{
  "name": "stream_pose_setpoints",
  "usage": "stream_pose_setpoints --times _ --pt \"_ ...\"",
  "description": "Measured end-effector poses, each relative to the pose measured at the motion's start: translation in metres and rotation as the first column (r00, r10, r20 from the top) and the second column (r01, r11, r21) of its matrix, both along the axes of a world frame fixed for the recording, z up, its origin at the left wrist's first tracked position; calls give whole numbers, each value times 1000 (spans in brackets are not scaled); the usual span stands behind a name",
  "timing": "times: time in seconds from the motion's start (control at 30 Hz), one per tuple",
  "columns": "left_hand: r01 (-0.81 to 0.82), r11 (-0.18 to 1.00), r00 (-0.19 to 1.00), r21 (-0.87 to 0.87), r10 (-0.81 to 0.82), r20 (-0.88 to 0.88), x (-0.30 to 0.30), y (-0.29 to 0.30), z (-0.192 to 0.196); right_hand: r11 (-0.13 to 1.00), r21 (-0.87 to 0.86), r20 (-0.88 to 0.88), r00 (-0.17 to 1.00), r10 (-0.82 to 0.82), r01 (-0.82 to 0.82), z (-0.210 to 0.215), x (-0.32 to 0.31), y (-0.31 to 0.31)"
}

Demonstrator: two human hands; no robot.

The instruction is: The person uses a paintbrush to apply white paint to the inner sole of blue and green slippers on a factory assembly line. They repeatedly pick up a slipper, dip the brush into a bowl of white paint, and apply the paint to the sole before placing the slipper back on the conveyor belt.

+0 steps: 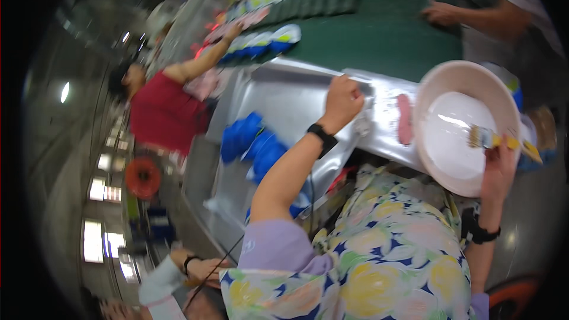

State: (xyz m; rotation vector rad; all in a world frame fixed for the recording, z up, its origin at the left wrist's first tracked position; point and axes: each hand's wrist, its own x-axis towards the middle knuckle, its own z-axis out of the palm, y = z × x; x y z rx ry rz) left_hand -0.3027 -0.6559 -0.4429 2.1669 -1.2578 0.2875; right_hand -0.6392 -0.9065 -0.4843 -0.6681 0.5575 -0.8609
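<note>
My right hand [499, 169] grips a flat paintbrush [485, 138] by its yellow handle. Its pale bristles are over the inside of a round, pinkish-white basin [435, 77], which holds some whitish liquid. Closed into a fist, my left hand [344, 104] is above the right end of a shiny metal tray [284, 86]; whether anything is inside its fingers is hidden. Between that hand and the basin, a pink sole-shaped piece [404, 120] lies on a silvery work surface [379, 133]. Several bright blue pieces [261, 148] are heaped in the metal tray.
Beyond the tray runs a green conveyor belt [379, 29] with rows of blue, white, yellow and pink shoe parts [261, 41]. A person in red [166, 109] reaches over it at the left. Another person's hands [444, 12] are at its far right. A third person's arms [195, 266] show at lower left.
</note>
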Motion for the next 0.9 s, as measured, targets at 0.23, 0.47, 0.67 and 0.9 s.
stream_pose_setpoints --times 0.23,0.47,0.67,0.9 --pt "-216 964 976 152 208 70 31 111 41 996 -29 1 997 79 -79 -1 -14 -11" --pt "-524 626 568 577 762 -312 55 310 -5 989 -65 -22 991 135 -136 3 -7 -15" --pt "-653 712 505 258 664 -552 91 270 30 997 -50 -107 993 51 -57 40 10 1" --pt "-711 520 257 -473 -434 -864 103 212 -26 983 -119 -129 983 127 -142 37 14 -2"
